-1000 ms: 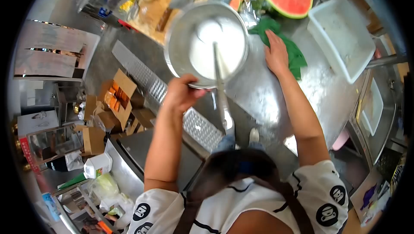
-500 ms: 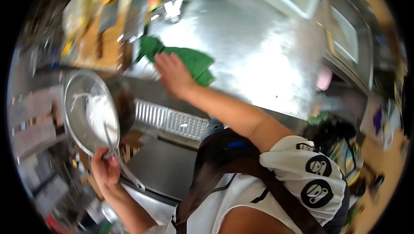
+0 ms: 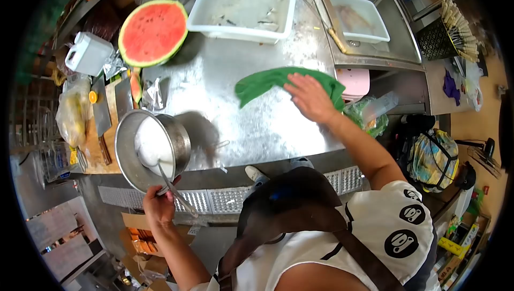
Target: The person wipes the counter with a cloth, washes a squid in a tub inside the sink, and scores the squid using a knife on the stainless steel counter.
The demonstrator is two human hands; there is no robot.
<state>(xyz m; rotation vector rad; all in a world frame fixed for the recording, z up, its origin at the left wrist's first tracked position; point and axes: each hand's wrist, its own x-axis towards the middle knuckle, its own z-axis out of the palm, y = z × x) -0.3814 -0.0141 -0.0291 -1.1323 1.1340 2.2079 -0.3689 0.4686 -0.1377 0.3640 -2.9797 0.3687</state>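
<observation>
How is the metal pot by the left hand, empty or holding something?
Not empty: the metal pot shows white contents inside, with a utensil dipping in. How deep, I cannot tell.

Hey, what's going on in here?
One person is working at a metal table. The left hand holds a metal pot by its rim, tipped to one side, with something white inside and a long-handled utensil leaning out. The right hand is spread on a green cloth lying on the table. Further back sit a cut watermelon and a white tub. I can't tell what the white stuff is.
</observation>
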